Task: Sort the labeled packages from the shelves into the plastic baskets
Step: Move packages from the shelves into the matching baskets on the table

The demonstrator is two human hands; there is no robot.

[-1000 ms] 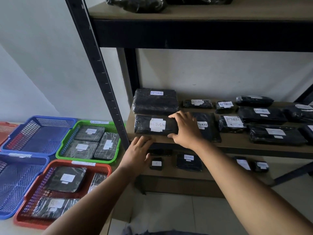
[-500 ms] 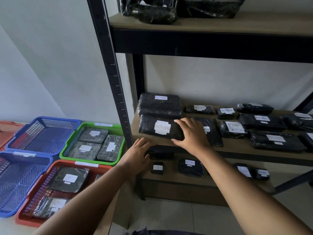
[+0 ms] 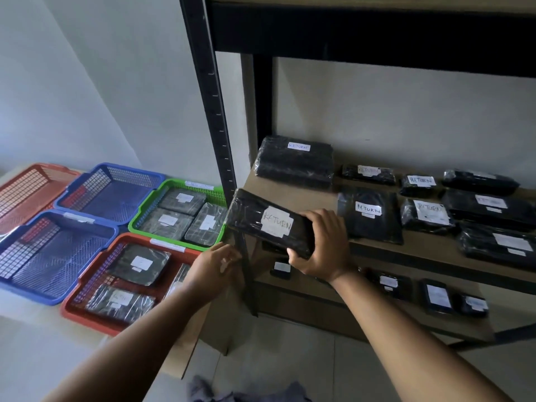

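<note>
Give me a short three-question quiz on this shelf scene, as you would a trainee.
1. True or false: the right hand grips a black package.
2. How many packages lie in the green basket? A) one B) three C) five
3. Fill in: the gripped package's label reads ____.
Key: 1 true; 2 B; 3 RETURN.
</note>
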